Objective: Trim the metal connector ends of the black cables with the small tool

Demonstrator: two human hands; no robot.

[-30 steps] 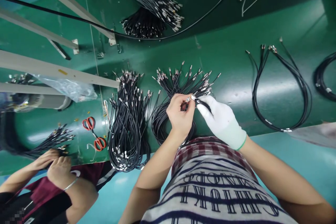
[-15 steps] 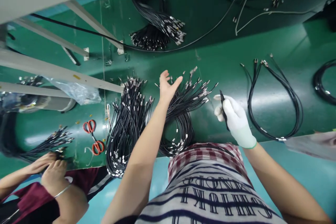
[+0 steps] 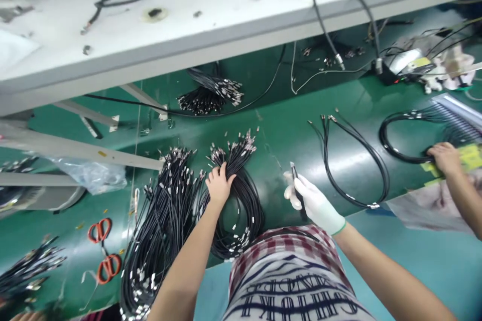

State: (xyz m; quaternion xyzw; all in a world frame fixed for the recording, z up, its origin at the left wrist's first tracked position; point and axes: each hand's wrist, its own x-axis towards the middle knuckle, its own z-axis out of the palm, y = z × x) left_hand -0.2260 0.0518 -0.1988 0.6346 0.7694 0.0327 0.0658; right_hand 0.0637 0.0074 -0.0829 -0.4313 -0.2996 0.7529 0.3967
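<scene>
At the far left, a small bunch of black cables (image 3: 32, 263) is lying on the green table (image 3: 286, 130). Next to it there are two orange scissors (image 3: 100, 229), one above the other. A clear plastic bag (image 3: 96, 176) is sitting above them, by the grey rails.

Then two big piles of black cables with shiny metal ends are lying side by side. The left pile (image 3: 158, 230) is long and messy. The right pile (image 3: 237, 195) is the one being worked on. The bare left hand (image 3: 219, 186) is now closing around this pile, just below the metal tips. Half a second ago this hand was open and flat over tips that were fanning out wide. Now the tips are bunching together, so it looks like the hand is gathering the pile into one neat bundle.

Behind it, a third bunch of cables (image 3: 211, 95) is lying farther back under the white shelf (image 3: 188, 20).

The right hand (image 3: 311, 199) is wearing a white glove. It is pinching a thin black tool (image 3: 295, 185), which I cannot name, with the fingers tight around it. A second ago both hands were meeting over one metal tip. Now this hand is staying apart from the pile, near the table edge.

Further right, a loose loop of a few cables (image 3: 357, 170) is lying flat. At the far right, another person's hand (image 3: 446, 158) is touching one more cable coil (image 3: 399, 133).
</scene>
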